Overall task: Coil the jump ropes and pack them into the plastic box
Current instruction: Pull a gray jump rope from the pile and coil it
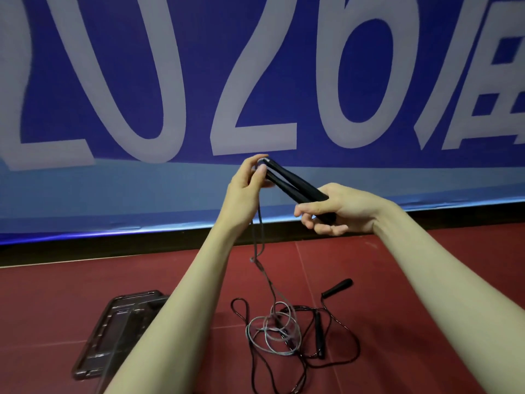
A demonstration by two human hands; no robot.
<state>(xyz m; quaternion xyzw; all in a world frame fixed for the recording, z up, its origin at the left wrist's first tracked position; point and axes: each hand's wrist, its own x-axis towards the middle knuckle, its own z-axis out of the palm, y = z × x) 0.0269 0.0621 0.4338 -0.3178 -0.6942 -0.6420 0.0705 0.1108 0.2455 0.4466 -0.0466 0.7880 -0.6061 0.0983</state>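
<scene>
Jump rope handles (pixel 295 184), two black ones side by side, are up in the air in front of the person. The right hand (pixel 332 209) holds their lower ends, with its fingers (pixel 321 226) curled round them. The left hand (pixel 247 186) is at the top ends, and its fingers (pixel 257 163) pinch there, where the cord (pixel 260 237) comes out. I cannot tell just how tight that pinch is.

The cord hangs straight down from the left hand to the floor (pixel 412 280). Its loose end lies there in a grey tangle (pixel 272 334). A second rope (pixel 335 345), all black, lies mixed in with it, and one of its handles (pixel 336 288) sticks out to the right.

I think the coiling of the first rope is only just starting. Nothing looks wound up yet. The next move, I think, is to wrap the hanging cord round and round the two handles. The hands must lift gently, because the two ropes cross on the floor and could snag.

The plastic box (pixel 119 334) sits low on the left, partly hidden by the left arm, well apart from the hands. It looks dark and see-through. I cannot tell if anything is in it.

A big blue banner (pixel 199 81) stands close behind the hands. The red floor has open room to the right.
</scene>
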